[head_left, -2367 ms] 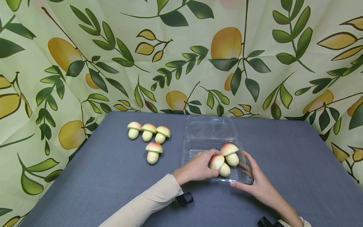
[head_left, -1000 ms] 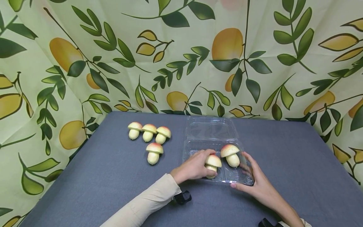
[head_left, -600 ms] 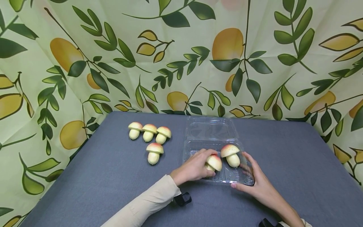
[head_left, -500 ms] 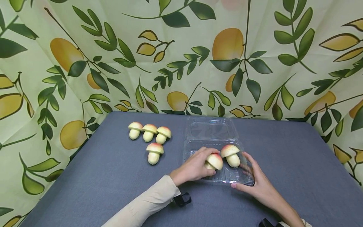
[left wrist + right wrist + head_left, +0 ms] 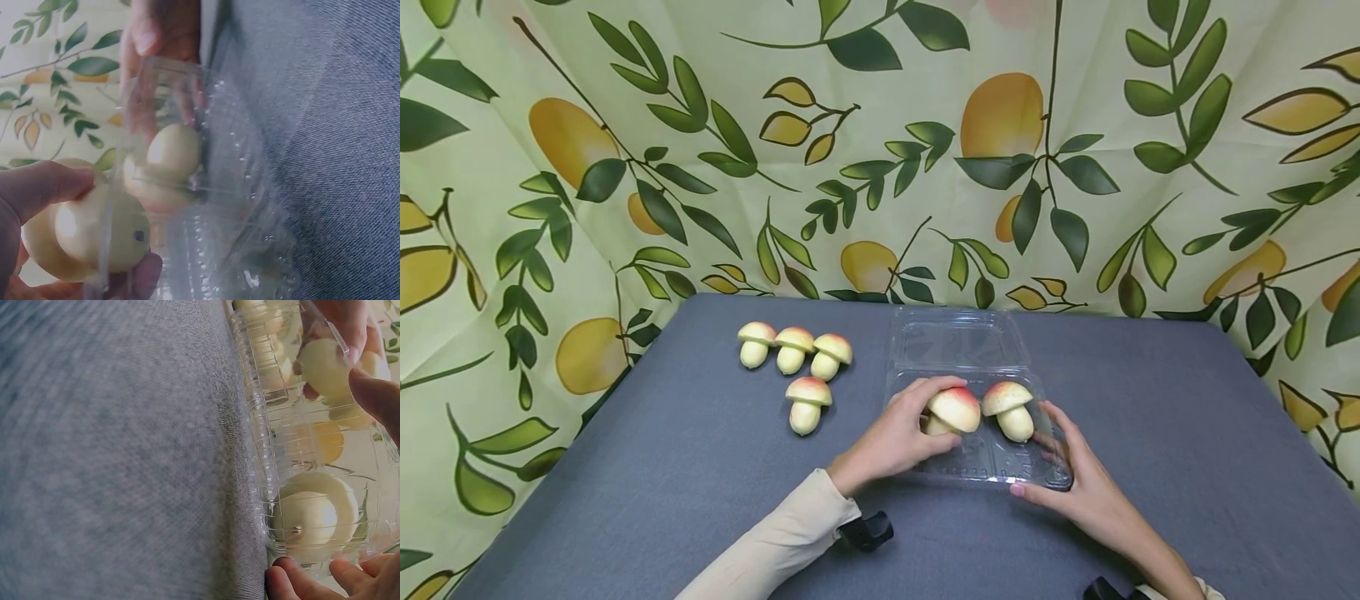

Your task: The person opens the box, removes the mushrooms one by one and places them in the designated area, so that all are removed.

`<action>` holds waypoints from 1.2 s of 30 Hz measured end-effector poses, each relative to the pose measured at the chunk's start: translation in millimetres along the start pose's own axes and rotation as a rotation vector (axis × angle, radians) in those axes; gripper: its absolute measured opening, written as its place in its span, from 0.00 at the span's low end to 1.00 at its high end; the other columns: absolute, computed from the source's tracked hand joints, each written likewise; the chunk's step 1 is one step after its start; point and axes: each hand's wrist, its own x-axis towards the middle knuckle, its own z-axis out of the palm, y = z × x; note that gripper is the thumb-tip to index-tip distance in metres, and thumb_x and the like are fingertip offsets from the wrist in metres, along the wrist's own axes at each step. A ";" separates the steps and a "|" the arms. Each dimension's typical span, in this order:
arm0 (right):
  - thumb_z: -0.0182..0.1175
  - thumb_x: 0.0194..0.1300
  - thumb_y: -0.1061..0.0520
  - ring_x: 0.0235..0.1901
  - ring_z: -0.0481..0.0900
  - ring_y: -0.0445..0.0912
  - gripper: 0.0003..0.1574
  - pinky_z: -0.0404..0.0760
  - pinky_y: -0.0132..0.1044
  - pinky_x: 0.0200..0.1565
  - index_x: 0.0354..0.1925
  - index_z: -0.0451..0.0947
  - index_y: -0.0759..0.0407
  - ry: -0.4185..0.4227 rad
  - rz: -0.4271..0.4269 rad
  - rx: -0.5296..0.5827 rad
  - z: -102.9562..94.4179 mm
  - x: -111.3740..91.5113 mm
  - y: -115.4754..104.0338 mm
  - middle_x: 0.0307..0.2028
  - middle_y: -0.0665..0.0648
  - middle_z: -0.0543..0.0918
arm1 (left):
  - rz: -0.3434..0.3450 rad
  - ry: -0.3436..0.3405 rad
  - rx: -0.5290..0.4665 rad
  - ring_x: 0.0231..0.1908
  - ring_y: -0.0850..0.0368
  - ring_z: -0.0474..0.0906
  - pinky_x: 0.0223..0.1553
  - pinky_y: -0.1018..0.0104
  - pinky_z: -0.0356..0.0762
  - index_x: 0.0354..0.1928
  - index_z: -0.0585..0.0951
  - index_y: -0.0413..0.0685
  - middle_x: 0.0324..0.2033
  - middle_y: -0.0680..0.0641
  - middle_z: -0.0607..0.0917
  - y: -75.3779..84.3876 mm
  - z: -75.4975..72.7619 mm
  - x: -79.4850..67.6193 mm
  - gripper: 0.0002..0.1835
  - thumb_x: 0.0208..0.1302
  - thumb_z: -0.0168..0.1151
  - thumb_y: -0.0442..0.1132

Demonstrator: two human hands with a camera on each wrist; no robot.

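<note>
My left hand (image 5: 891, 433) grips a mushroom (image 5: 955, 410) with a pale stem and a reddish, cream cap, thumb on the near side and fingers on the far side. It hangs over the left part of an open clear plastic clamshell box (image 5: 973, 465); in the left wrist view its round stem end (image 5: 125, 234) faces the camera. A second mushroom (image 5: 1011, 412) lies in the box's right part, apart from the held one. At the box's right front corner, my right hand (image 5: 1086, 479) holds the box, thumb on the front rim and fingers along the right side.
Several similar mushrooms lie left of the box: a row of three (image 5: 793, 350) at the back and a single mushroom (image 5: 807, 406) nearer. The box's hinged lid (image 5: 958, 342) lies folded back on the grey cloth (image 5: 715, 467). A leaf-patterned curtain (image 5: 880, 167) hangs behind.
The mushroom in my left hand has shifted left, away from the one at right in the box, then up and slightly back. My right hand and the box have stayed put.
</note>
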 end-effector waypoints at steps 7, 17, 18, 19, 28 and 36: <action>0.76 0.53 0.51 0.66 0.68 0.66 0.72 0.67 0.15 0.54 0.78 0.37 0.55 0.007 -0.014 0.004 1.7 -0.8 -0.6 0.75 0.66 0.51 | 0.003 0.047 -0.086 0.45 0.55 0.79 0.45 0.69 0.80 0.66 0.72 0.47 0.55 0.43 0.79 -6.5 -7.1 -4.5 0.35 0.56 0.72 0.32; 0.75 0.55 0.50 0.67 0.68 0.66 0.71 0.67 0.16 0.53 0.79 0.36 0.53 -0.004 -0.003 0.006 0.1 -0.9 -0.4 0.76 0.66 0.50 | -0.061 0.078 -0.238 0.40 0.57 0.81 0.41 0.71 0.80 0.69 0.69 0.54 0.56 0.43 0.79 -12.5 -15.1 -13.8 0.37 0.57 0.72 0.33; 0.75 0.55 0.50 0.67 0.67 0.66 0.71 0.67 0.16 0.53 0.79 0.36 0.53 -0.005 -0.003 0.008 0.1 -0.7 -0.3 0.76 0.66 0.50 | -0.069 0.081 -0.256 0.40 0.57 0.81 0.42 0.71 0.81 0.69 0.68 0.54 0.56 0.43 0.78 -12.4 -16.5 -14.4 0.37 0.57 0.72 0.33; 0.75 0.55 0.50 0.67 0.68 0.66 0.71 0.67 0.16 0.53 0.79 0.36 0.53 -0.005 -0.003 0.004 0.1 -0.7 -0.2 0.76 0.66 0.50 | -0.072 0.084 -0.267 0.40 0.58 0.81 0.42 0.70 0.81 0.68 0.68 0.53 0.56 0.42 0.78 -12.7 -17.9 -14.7 0.37 0.57 0.72 0.34; 0.76 0.54 0.50 0.67 0.68 0.66 0.71 0.68 0.18 0.54 0.79 0.37 0.53 -0.001 -0.009 -0.013 -0.2 -0.3 0.6 0.76 0.66 0.51 | -0.090 0.163 -0.251 0.41 0.53 0.83 0.43 0.67 0.81 0.67 0.69 0.52 0.56 0.43 0.77 -13.6 -43.1 -18.3 0.36 0.58 0.72 0.34; 0.76 0.54 0.50 0.67 0.68 0.66 0.71 0.69 0.18 0.54 0.79 0.37 0.52 -0.004 -0.009 -0.008 -0.5 -0.5 0.3 0.76 0.66 0.51 | -0.114 0.194 -0.227 0.43 0.51 0.82 0.45 0.65 0.81 0.68 0.68 0.50 0.58 0.43 0.76 -19.1 -66.6 -20.6 0.36 0.57 0.71 0.31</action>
